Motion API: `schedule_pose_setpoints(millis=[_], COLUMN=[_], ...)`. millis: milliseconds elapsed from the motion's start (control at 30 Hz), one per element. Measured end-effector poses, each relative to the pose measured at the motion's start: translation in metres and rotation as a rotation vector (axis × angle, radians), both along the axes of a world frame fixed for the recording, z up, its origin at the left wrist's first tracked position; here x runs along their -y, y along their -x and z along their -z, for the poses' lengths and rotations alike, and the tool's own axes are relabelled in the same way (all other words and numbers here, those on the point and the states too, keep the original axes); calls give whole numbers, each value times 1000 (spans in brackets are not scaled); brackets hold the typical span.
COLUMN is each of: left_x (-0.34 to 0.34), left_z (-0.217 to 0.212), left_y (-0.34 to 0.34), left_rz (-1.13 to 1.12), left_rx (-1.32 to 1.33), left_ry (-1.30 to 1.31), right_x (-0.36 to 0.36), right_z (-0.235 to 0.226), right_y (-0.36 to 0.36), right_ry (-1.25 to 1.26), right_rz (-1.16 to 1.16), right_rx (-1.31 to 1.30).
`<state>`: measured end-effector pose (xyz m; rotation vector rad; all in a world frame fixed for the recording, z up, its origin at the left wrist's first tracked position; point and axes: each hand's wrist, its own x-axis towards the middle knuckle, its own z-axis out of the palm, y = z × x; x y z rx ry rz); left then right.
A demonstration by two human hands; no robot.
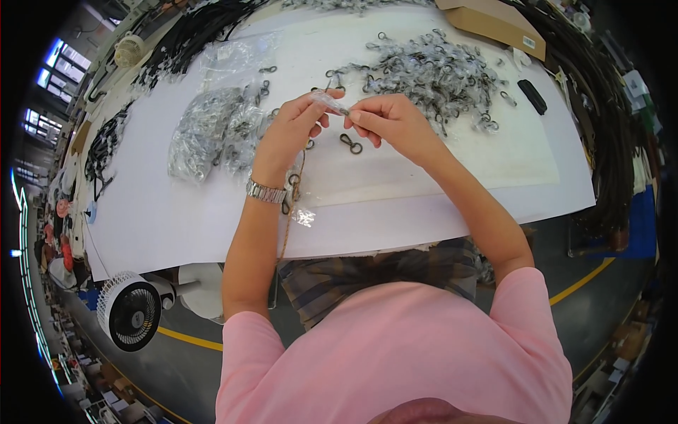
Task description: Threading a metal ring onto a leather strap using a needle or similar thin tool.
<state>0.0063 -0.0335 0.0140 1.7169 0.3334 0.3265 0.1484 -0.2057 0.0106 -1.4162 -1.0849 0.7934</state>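
Observation:
Above the white-covered table, my two hands meet over a small clear plastic bag (328, 101). My left hand (295, 127), with a metal watch on its wrist, holds one end between thumb and fingers. The other end is pinched by the thumb and forefinger of my right hand (393, 121); a small dark spot shows there, too small to make out. Just below the hands lies a loose dark metal snap hook (351, 144). A brown cord (296, 182) hangs down beside my left wrist, with dark metal hooks near it.
Beyond my right hand spreads a big heap of bagged metal hooks (441, 74). A pile of clear plastic bags (201, 134) lies left. A cardboard box (494, 25) and a black object (532, 97) sit at the right; a fan (134, 311) stands by the near left edge.

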Motion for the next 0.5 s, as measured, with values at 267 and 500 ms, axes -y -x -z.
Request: schedule_pose_setpoints(millis=[267, 500], left_x=[16, 29], left_z=[-9, -3], left_y=[2, -5], left_rz=[249, 54], left_rx=[23, 18], left_ry=[-86, -46], right_x=[-4, -4], right_z=[12, 6], right_y=[-5, 5], right_ry=[0, -25], right_rz=[230, 248], right_rx=[197, 166])
